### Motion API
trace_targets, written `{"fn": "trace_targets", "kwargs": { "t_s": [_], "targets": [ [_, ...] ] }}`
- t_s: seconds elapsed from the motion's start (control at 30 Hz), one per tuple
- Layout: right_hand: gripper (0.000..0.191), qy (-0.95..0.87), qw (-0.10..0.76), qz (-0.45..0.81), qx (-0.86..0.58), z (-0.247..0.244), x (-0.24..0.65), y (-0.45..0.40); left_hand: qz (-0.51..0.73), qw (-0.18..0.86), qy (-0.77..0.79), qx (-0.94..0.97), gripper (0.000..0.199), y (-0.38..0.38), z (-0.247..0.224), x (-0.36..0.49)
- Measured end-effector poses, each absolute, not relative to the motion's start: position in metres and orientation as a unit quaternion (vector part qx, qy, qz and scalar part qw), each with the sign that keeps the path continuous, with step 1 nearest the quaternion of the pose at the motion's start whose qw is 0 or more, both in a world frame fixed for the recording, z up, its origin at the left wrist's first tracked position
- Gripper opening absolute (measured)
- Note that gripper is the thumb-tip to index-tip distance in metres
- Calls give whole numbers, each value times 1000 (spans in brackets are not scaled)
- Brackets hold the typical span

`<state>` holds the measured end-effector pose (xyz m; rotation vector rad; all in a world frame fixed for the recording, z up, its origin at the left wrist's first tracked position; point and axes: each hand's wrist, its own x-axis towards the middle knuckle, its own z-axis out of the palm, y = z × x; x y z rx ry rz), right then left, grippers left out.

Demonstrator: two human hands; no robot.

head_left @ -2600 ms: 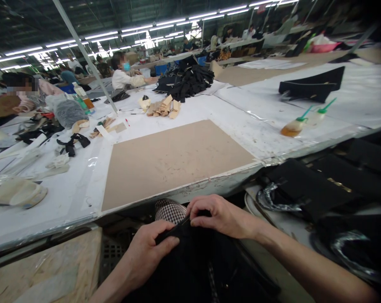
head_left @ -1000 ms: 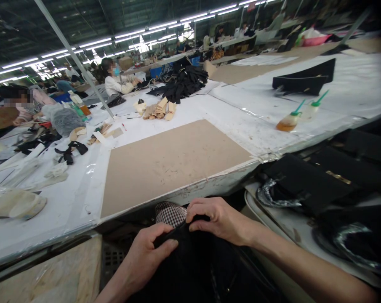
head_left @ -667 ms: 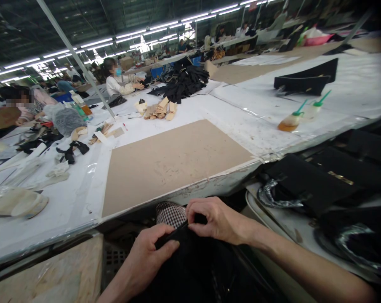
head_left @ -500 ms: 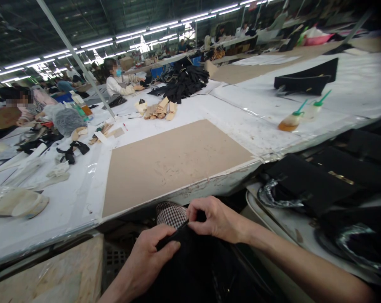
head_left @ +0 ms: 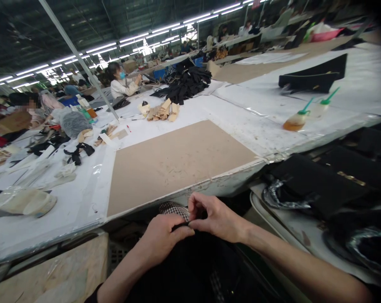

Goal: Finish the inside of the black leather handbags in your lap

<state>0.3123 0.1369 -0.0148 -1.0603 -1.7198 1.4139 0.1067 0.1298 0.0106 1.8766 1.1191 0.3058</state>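
A black piece that looks like a handbag (head_left: 190,265) lies in my lap, below the table's front edge. My left hand (head_left: 165,233) pinches its upper edge between thumb and fingers. Right beside it, my right hand (head_left: 213,216) grips the same edge with thumb and forefinger, the fingertips of both hands nearly touching. What lies just between the fingertips is too dark to make out. Checked cloth (head_left: 171,208) shows behind the hands. Much of the black piece merges with dark clothing.
Ahead is a white-covered table with a brown board (head_left: 180,164). Glue bottles (head_left: 295,120) and a folded black piece (head_left: 310,82) stand at right. Black bags (head_left: 307,181) lie on a rack to my right. A wooden surface (head_left: 54,269) is at lower left. A co-worker (head_left: 122,86) sits across.
My left hand has slid up and right along the black edge, closer to my right hand. The right hand keeps its pinch. The view has shifted slightly.
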Motion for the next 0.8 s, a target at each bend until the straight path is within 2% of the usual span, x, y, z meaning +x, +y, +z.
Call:
{"fn": "trace_targets", "kwargs": {
  "t_s": [0.1,0.27,0.33,0.47,0.57,0.63,0.7,0.8],
  "targets": [
    [26,-633,340,570,-398,-19,320,139,114,433,418,790,25,135,11,118],
    [14,-639,296,597,-384,-4,345,136,120,404,397,815,17,137,11,121],
    [26,-661,269,573,-403,10,359,121,117,404,419,805,21,139,9,118],
    [59,-686,224,503,-476,21,385,67,121,457,441,763,25,148,0,114],
    [87,-745,251,393,-477,7,382,25,107,505,424,744,32,156,-5,121],
    [96,-768,263,329,-483,-4,369,8,95,508,403,755,32,161,-7,130],
    [92,-756,275,286,-520,-12,355,4,85,497,395,768,30,163,-8,137],
    [71,-703,290,285,-584,-9,349,12,73,482,400,776,26,165,-1,138]
  ]
}}
